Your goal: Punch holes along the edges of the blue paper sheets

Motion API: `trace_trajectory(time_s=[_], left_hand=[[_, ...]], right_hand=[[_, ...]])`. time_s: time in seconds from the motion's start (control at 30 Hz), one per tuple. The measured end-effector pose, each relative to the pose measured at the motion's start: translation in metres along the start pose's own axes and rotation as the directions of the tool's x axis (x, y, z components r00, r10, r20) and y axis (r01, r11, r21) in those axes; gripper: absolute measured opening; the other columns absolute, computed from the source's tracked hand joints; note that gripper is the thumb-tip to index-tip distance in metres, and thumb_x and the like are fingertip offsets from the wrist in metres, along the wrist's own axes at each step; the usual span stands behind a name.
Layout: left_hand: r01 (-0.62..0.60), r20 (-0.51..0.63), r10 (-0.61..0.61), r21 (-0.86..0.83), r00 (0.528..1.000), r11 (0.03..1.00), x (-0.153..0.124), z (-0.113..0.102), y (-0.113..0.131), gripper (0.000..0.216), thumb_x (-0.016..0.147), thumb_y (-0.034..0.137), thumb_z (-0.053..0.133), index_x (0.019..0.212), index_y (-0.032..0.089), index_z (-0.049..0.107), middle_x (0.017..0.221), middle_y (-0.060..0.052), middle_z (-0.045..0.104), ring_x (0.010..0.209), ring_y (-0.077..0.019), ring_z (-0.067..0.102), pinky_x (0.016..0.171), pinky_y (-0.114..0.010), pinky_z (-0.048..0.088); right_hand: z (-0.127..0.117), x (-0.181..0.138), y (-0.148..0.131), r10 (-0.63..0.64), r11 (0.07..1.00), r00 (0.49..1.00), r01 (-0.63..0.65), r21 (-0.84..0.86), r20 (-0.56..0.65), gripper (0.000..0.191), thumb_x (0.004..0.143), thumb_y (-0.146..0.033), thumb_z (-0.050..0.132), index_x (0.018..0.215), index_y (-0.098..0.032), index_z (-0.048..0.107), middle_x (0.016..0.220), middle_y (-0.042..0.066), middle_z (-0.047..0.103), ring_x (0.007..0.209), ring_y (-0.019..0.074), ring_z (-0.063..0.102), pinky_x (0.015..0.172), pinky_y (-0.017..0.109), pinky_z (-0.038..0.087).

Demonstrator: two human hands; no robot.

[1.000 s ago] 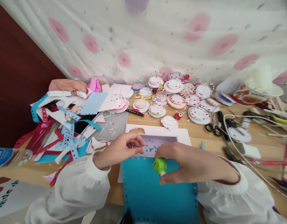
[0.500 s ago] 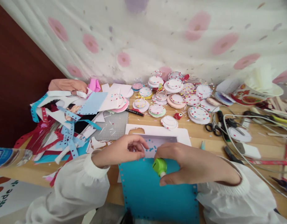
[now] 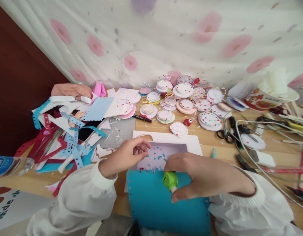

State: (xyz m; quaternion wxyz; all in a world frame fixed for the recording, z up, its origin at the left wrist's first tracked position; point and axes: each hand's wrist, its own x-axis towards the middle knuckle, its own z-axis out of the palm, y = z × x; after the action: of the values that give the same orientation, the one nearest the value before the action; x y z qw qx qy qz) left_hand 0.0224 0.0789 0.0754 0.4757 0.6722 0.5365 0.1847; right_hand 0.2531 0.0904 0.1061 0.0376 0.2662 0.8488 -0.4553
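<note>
In my right hand [image 3: 198,173] is a small green hole punch [image 3: 170,181], held between thumb and fingers above a sheet of blue card [image 3: 163,203]. Holes run along that card's edges. My left hand [image 3: 128,151] hovers at the left of a shallow white box [image 3: 194,144], its fingers loosely curled and apart, with nothing visible in them. Blue paper dots [image 3: 159,157] are scattered inside the box. Some red and pink dots [image 3: 145,168] lie by its near edge, next to the card.
Behind the box stand several layered paper discs trimmed with beads [image 3: 184,89]. Paper scraps [image 3: 72,141] are piled at the left near a plastic bottle [image 3: 11,165]. Scissors [image 3: 225,136], a white cable [image 3: 240,144] and a paper bowl [image 3: 267,98] are at the right.
My left hand has drawn back to the left, uncovering more dots in the box. My right hand has shifted slightly down and right with the hole punch.
</note>
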Motion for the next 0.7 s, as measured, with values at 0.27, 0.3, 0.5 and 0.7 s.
trace_trajectory(time_s=[0.27,0.3,0.5,0.7], left_hand=[[-0.055,-0.069,0.064,0.125,0.996,0.991,0.001,0.003,0.008,0.022,0.086,0.032,0.057,0.076,0.015,0.066,0.061,0.000,0.061,0.059,-0.0126,0.056,0.056,-0.023,0.042],[-0.062,-0.053,0.070,0.139,0.996,0.988,-0.002,0.002,0.011,0.030,0.088,0.035,0.053,0.071,0.015,0.065,0.055,0.001,0.058,0.055,-0.0120,0.054,0.055,-0.022,0.041],[-0.275,0.224,0.223,0.236,0.949,0.932,-0.013,0.003,0.020,0.021,0.086,0.035,0.059,0.093,0.018,0.069,0.088,-0.002,0.070,0.079,-0.0151,0.062,0.072,-0.024,0.044],[-0.162,0.116,0.136,0.260,0.984,0.952,-0.024,0.001,0.007,0.015,0.089,0.027,0.055,0.087,0.020,0.069,0.083,0.001,0.071,0.077,-0.0133,0.063,0.071,-0.022,0.045]], right_hand=[[0.000,0.000,0.000,-0.004,1.000,1.000,0.005,0.016,-0.029,0.030,0.072,-0.045,0.071,0.088,-0.020,0.066,0.085,0.003,0.066,0.076,0.0188,0.060,0.065,0.025,0.042],[0.000,0.000,0.000,-0.007,1.000,0.999,0.007,0.015,-0.031,0.030,0.072,-0.045,0.071,0.089,-0.020,0.066,0.085,0.003,0.066,0.076,0.0186,0.060,0.065,0.025,0.042],[0.000,0.002,0.001,-0.019,1.000,0.999,0.019,0.002,-0.034,0.029,0.074,-0.042,0.070,0.091,-0.019,0.065,0.084,0.002,0.065,0.076,0.0175,0.060,0.064,0.025,0.041],[-0.003,0.001,0.006,-0.037,0.999,0.992,0.039,0.015,-0.123,0.031,0.077,-0.043,0.068,0.097,-0.020,0.062,0.091,0.002,0.064,0.082,0.0184,0.059,0.069,0.027,0.042]])
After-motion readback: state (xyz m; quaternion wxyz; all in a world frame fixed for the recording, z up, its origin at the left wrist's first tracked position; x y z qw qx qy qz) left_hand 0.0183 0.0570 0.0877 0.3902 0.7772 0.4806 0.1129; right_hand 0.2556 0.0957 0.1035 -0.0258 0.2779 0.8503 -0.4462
